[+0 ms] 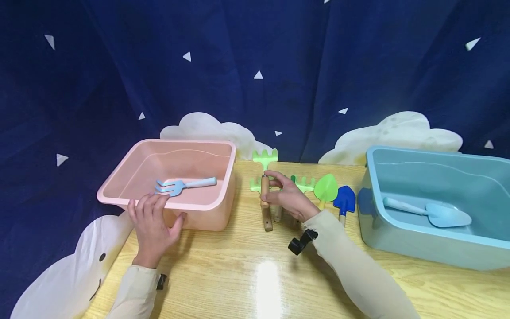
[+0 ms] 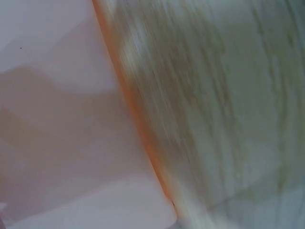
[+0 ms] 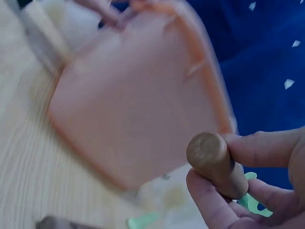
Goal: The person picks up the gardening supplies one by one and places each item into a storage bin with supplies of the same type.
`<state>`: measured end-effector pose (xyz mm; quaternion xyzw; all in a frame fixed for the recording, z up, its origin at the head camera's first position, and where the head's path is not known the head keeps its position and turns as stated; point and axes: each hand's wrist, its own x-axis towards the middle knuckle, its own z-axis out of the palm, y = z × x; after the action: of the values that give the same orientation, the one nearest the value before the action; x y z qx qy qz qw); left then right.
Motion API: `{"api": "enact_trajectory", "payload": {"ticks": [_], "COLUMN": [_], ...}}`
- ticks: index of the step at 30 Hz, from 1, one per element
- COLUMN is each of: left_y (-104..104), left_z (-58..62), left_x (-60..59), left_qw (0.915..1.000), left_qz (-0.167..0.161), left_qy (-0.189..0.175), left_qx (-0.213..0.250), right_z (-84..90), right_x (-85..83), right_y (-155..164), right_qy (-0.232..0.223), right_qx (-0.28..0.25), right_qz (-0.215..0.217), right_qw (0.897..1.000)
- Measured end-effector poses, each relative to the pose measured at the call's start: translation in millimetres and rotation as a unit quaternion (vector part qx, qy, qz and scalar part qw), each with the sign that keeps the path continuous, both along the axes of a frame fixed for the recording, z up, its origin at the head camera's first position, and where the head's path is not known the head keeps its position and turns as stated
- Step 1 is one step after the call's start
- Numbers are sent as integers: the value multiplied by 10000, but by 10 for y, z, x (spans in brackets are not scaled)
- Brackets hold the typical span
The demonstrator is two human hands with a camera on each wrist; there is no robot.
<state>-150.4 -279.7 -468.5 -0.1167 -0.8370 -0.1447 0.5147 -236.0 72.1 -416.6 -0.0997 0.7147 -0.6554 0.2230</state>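
My right hand (image 1: 290,197) holds a small rake by its wooden handle (image 1: 264,191), thumb and fingers around it. Its light green toothed head (image 1: 265,157) points toward the curtain. In the right wrist view the round end of the handle (image 3: 208,149) faces the camera, with part of the green head beyond the fingers. At the pink bin (image 1: 228,208), my left hand (image 1: 152,228) rests its fingertips on the near rim, thumb spread to the side. Inside that bin lies a light blue hand fork (image 1: 186,183). The left wrist view shows only bin wall and table.
More tools lie around my right hand: another green rake (image 1: 305,184), a wooden handle (image 1: 267,220), a green shovel (image 1: 326,188) and a blue shovel (image 1: 345,200). The blue bin (image 1: 418,241) at right holds a light blue trowel (image 1: 446,215). A dark blue curtain (image 1: 239,40) hangs behind.
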Motion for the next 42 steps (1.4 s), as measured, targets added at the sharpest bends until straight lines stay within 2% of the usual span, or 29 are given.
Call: {"api": "enact_trajectory", "payload": {"ticks": [11, 17, 24, 31, 38, 42], "left_y": [-18, -28, -35, -27, -23, -16], "left_z": [0, -25, -10, -3, -4, 0], "left_x": [6, 28, 30, 21, 4, -1], "left_qw": [10000, 10000, 10000, 10000, 9999, 9999], "left_qz": [-14, -23, -34, 47, 34, 68], "left_qy": [16, 90, 13, -39, -21, -45], "left_qx": [26, 35, 26, 38, 98, 65], "right_z": [559, 768, 978, 1144, 1294, 1407], "right_x": [341, 451, 520, 567, 573, 585], "right_y": [97, 92, 89, 28, -113, -239], "right_qy": [440, 616, 762, 762, 589, 760], "right_qx": [-577, -477, -420, -177, -168, 65], "right_qz": [381, 620, 939, 1042, 1317, 1420], "right_qw": [9966, 9950, 9918, 9915, 9894, 9869]}}
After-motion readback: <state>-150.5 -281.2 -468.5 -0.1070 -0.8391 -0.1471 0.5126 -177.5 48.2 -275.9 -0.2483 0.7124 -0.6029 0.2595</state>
